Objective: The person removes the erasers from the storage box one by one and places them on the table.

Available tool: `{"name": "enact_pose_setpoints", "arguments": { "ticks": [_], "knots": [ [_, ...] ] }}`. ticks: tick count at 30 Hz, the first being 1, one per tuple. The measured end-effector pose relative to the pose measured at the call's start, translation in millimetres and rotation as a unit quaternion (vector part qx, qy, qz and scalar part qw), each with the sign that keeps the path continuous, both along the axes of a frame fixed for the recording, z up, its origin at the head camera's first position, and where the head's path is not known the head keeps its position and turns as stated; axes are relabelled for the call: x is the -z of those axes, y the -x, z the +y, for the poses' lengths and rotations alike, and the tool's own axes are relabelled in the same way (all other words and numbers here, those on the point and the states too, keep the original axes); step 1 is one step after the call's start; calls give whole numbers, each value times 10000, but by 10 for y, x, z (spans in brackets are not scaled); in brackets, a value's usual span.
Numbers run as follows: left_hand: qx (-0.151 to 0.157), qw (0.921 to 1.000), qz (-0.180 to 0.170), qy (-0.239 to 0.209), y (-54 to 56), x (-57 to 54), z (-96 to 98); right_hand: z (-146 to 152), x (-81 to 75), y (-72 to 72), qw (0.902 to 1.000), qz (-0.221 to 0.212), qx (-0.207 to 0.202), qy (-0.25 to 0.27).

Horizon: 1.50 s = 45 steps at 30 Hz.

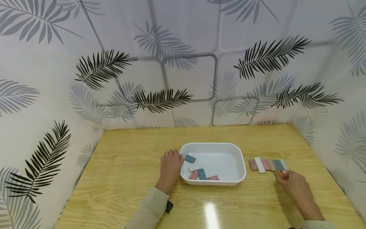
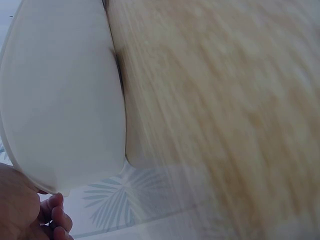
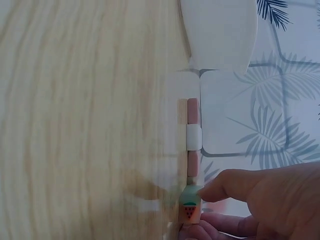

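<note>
A white plastic tray [image 1: 213, 183] stands near the middle of the table, with several small erasers inside, among them a blue eraser [image 1: 201, 174] and a pink eraser [image 1: 213, 178]. My left hand [image 1: 171, 167] grips the tray's left rim; in the left wrist view its fingers [image 2: 57, 212] curl at the edge. To the right of the tray, my right hand [image 1: 296, 187] pinches a green and orange eraser [image 3: 190, 206] with a fruit print. It is at the near right end of a row of erasers, including a pink eraser [image 1: 253, 165], a white eraser [image 1: 260, 165] and a blue eraser [image 1: 277, 164].
The wooden table [image 1: 125, 165] extends left of the tray and in front of it. A leaf-patterned wall covering [image 1: 183, 79] rises behind the table and along both sides. A black strap piece [image 1: 169, 206] sits at the left wrist.
</note>
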<state>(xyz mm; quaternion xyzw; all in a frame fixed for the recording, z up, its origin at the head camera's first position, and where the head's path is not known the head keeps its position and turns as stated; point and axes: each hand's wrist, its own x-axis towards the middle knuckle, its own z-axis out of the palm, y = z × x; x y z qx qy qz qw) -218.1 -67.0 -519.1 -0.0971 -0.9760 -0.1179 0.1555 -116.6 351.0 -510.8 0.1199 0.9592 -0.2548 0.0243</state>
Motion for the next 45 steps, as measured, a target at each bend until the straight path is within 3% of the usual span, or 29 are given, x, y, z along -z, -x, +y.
{"name": "enact_pose_setpoints", "arguments": {
  "ticks": [2, 5, 10, 15, 21, 26, 30, 37, 41, 45],
  "knots": [
    [-3, 10000, 27, 3, 2, 4, 1, -17, -9, -2, 9998, 180, -61, -89],
    [-4, 10000, 38, 19, 6, 5, 1, -93, -56, 11, 9963, 787, -151, -311],
    [5, 10000, -4, 19, 10, 0, 2, -389, -256, 67, 9848, 1652, -479, -229],
    [-16, 9999, -115, -4, 2, -16, 5, -753, -400, 188, 9737, 1964, -1153, 102],
    [-9, 10000, -73, 12, -13, -31, -8, -1139, -390, 348, 9622, 1498, -2227, 460],
    [14, 10000, -38, 19, -28, -48, -10, -1397, -315, 475, 9361, 1012, -3319, 582],
    [14, 10000, -57, 78, -33, -60, -1, -1520, -254, 580, 9184, 519, -3849, 758],
    [43, 9999, -97, 111, -8, -56, 19, -1594, -135, 753, 8948, 50, -4408, 707],
    [-11, 9998, -122, 146, -7, -47, 13, -1633, -59, 818, 8887, -197, -4526, 707],
    [-28, 9998, -114, 148, -2, -30, -12, -1669, -35, 848, 8895, -299, -4508, 681]
  ]
}}
